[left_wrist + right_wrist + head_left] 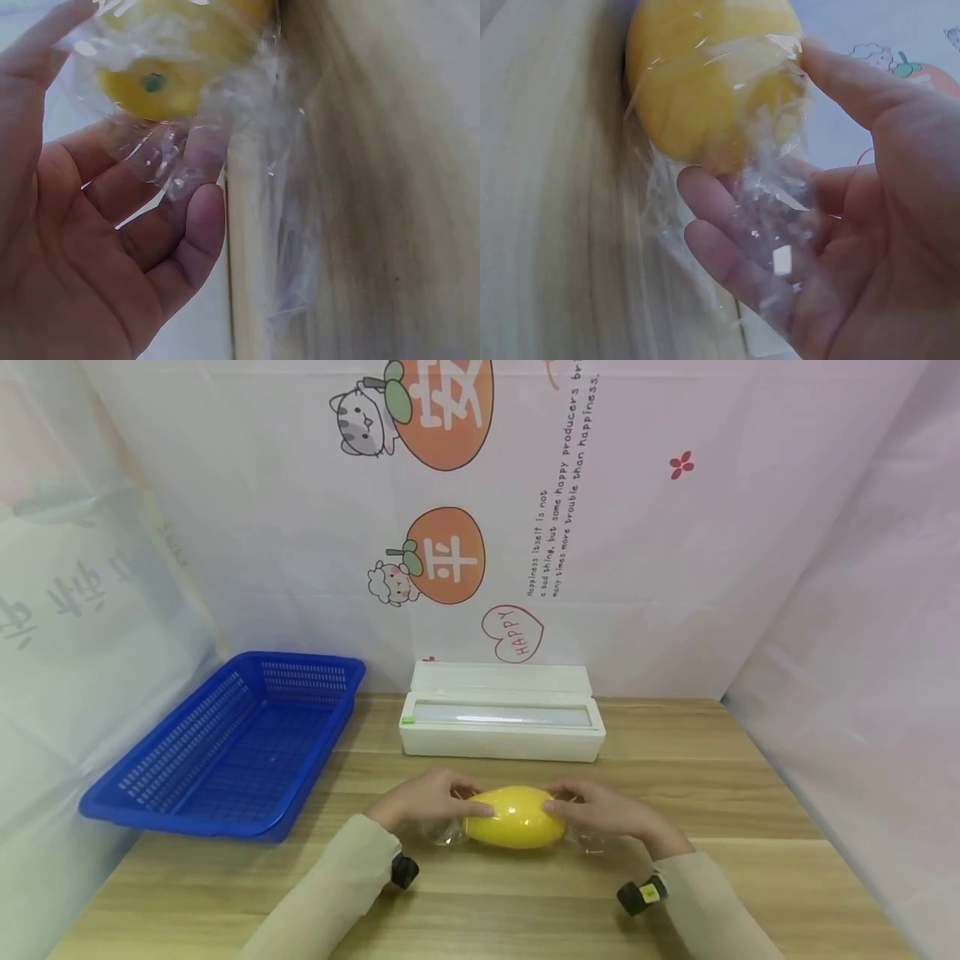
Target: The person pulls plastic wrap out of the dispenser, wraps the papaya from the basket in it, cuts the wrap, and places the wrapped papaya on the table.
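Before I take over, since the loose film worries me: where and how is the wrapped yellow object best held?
Probably across its broad middle, from above: the yellow object runs left to right and bulges there, and that part shows free between the left hand and right hand at its ends, where loose clear film sticks out.

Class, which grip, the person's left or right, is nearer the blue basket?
Left. The left grip is right of the blue basket, at the nearer end of the yellow object; the right grip at its farther end.
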`<state>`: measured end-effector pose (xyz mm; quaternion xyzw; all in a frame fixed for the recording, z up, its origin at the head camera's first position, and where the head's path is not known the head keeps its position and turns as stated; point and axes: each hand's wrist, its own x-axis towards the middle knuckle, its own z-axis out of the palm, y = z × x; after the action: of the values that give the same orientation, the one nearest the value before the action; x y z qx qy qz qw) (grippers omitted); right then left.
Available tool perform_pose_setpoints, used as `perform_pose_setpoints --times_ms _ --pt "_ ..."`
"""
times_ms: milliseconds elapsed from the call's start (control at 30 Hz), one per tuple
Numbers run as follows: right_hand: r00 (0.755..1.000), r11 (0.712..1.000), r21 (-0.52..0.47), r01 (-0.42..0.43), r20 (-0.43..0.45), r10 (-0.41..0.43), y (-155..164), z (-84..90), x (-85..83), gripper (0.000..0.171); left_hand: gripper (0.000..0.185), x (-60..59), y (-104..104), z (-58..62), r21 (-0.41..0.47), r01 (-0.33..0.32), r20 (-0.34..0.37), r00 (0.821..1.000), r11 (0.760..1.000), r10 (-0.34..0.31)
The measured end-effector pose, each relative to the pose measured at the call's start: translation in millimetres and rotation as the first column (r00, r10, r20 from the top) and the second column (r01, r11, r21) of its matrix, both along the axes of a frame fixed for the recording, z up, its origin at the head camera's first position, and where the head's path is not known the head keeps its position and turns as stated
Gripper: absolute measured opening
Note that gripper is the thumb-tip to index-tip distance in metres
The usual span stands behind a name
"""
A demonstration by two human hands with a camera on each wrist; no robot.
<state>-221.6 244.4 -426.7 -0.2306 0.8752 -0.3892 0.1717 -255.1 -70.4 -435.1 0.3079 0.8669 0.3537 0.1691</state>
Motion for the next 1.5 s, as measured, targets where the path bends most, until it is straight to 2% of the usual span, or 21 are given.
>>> perform_pose_setpoints --times_ms 200,333,467,567,633,700,800,867,967,1067,1133,1200,1267,1333,1433,1500 --pt "0.996 0.998 -0.021 0.059 0.07 -0.058 0.8 -5.1 -10.2 0.056 0.051 -13.4 -1.5 -8.1 0.007 -0.045 0.081 0.996 0.999 0.044" --pt "0.987 0.994 -0.042 0.098 0.13 -0.092 1.3 -8.9 -14.3 0.06 0.054 -18.7 -1.6 -8.0 -0.012 -0.047 0.069 0.997 0.999 0.047" --pt "0.987 0.994 -0.016 0.105 0.122 -0.103 0.4 -11.5 -16.4 0.057 0.056 -13.4 -0.1 1.6 -0.02 -0.032 0.001 0.999 0.999 0.032" --pt "0.991 0.995 0.007 0.097 0.097 -0.097 -0.5 -13.2 -16.9 0.053 0.052 -3.0 5.1 10.2 -0.007 -0.014 -0.132 0.991 1.0 0.013" --pt "0.992 0.996 0.013 0.094 0.08 -0.094 -1.0 -13.3 -16.7 0.051 0.047 6.2 10.8 15.3 -0.006 0.012 -0.257 0.966 1.0 -0.013" --pt "0.992 0.996 0.005 0.09 0.083 -0.09 -1.4 -13.0 -16.1 0.05 0.044 14.2 17.4 17.2 -0.032 0.041 -0.384 0.922 0.999 -0.05" --pt "0.993 0.996 0.006 0.091 0.081 -0.091 -1.9 -11.0 -15.2 0.051 0.051 23.6 25.3 15.4 -0.104 0.057 -0.511 0.854 0.993 -0.103" --pt "0.992 0.995 0.003 0.099 0.081 -0.099 -1.5 -8.3 -13.9 0.052 0.059 26.0 28.6 12.5 -0.149 0.043 -0.561 0.819 0.988 -0.12" --pt "0.99 0.991 0.013 0.132 0.044 -0.133 -0.3 -3.4 -11.2 0.055 0.067 26.0 30.6 9.1 -0.169 0.02 -0.586 0.802 0.985 -0.116" --pt "0.984 0.986 0.006 0.168 -0.064 -0.167 0.3 3.6 -7.0 0.056 0.068 24.3 31.1 8.5 -0.165 0.013 -0.581 0.807 0.986 -0.108" --pt "0.965 0.981 0.004 0.196 -0.178 -0.192 -1.7 9.7 -2.5 0.053 0.068 23.0 31.4 8.1 -0.168 0.009 -0.574 0.812 0.986 -0.105" --pt "0.932 0.979 0.001 0.205 -0.305 -0.195 -6.8 17.2 3.5 0.047 0.067 21.0 32.3 8.0 -0.173 0.005 -0.564 0.819 0.985 -0.103" --pt "0.88 0.98 0.019 0.196 -0.445 -0.167 -14.4 25.2 11.2 0.038 0.066 18.2 33.4 7.5 -0.175 0.003 -0.548 0.83 0.985 -0.1" --pt "0.816 0.982 0.058 0.181 -0.566 -0.117 -23.0 29.8 18.3 0.033 0.066 15.0 34.2 7.9 -0.181 0.001 -0.526 0.845 0.984 -0.097" --pt "0.741 0.981 0.112 0.156 -0.67 -0.041 -33.8 32.2 27.0 0.036 0.064 9.3 34.6 8.9 -0.173 0.01 -0.496 0.863 0.985 -0.096" --pt "0.729 0.977 0.138 0.162 -0.684 -0.024 -38.3 29.6 29.9 0.042 0.062 5.4 34.8 10.4 -0.169 0.015 -0.474 0.875 0.985 -0.095"
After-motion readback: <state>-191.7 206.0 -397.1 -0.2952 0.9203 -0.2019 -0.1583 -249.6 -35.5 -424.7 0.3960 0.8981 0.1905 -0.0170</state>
